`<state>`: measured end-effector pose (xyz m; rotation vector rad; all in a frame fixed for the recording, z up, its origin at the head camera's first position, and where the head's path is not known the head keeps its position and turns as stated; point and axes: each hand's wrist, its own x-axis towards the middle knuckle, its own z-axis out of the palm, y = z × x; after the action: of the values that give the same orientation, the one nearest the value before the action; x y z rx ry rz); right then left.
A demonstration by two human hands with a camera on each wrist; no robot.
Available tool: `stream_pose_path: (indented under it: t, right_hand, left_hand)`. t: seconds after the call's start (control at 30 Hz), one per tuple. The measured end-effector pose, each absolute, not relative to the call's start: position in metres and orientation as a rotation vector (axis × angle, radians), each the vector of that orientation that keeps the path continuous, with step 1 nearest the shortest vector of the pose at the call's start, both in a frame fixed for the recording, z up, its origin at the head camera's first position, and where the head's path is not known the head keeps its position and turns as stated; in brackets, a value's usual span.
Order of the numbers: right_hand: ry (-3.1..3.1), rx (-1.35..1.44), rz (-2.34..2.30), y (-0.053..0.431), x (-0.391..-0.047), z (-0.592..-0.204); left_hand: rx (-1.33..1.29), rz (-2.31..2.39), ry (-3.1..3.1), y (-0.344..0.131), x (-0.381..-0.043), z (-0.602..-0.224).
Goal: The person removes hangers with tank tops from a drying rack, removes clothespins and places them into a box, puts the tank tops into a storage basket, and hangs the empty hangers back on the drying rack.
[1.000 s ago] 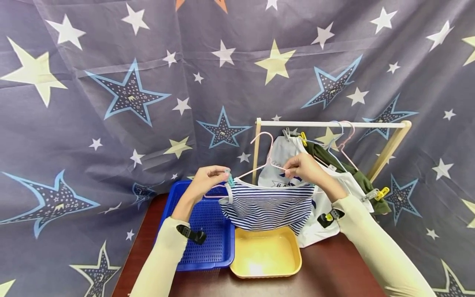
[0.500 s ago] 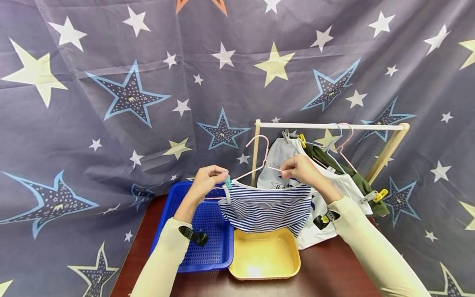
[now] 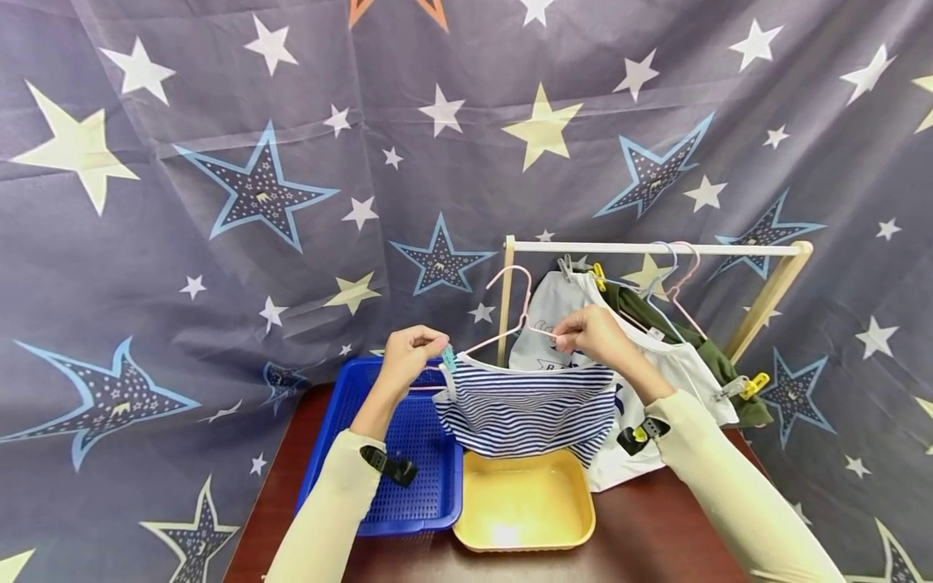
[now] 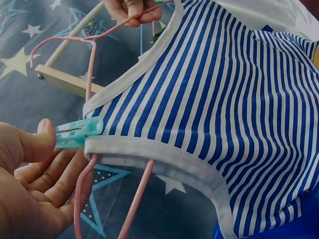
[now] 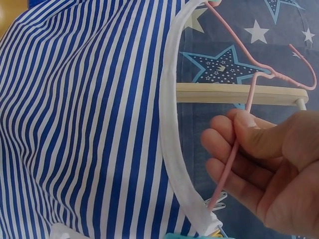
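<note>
Head | left fingers (image 3: 425, 337) pinching plastic clip (image 3: 449, 359) | right fingers (image 3: 573, 325) pinching thin hanger (image 3: 525, 319) | striped cloth top (image 3: 528, 409)

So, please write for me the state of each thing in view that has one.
Left hand: pinching the teal clip
Right hand: pinching the front pink hanger
Striped top: on that hanger
Teal clip: over the striped top's shoulder
Front pink hanger: not on the rack
Rack: standing
White top: hung up
Green garment: hung up
Blue basket: upright
Yellow tray: upright
</note>
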<state>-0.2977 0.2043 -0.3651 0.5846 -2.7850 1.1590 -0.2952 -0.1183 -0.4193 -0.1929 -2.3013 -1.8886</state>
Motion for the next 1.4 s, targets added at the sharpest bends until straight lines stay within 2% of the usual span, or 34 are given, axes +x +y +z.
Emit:
stream_pose_path:
  t: [0.4,0.9,1.4]
  right_hand:
    - [-2.769,0.551,1.142,0.213,-0.296,-0.361]
    - [-2.796,0.582,1.18,0.212,-0.295,-0.369]
    - [-2.83,0.559,1.164,0.206,-0.308,-0.371]
  left_hand:
    - [-0.134,-1.887,-2.198,-0.106,-0.305,-0.413]
    - [-0.088,-1.894,-2.149,-0.104,-0.302,-0.419]
    - [-0.052,-1.912,-1.958,-0.119,-0.301,-0.412]
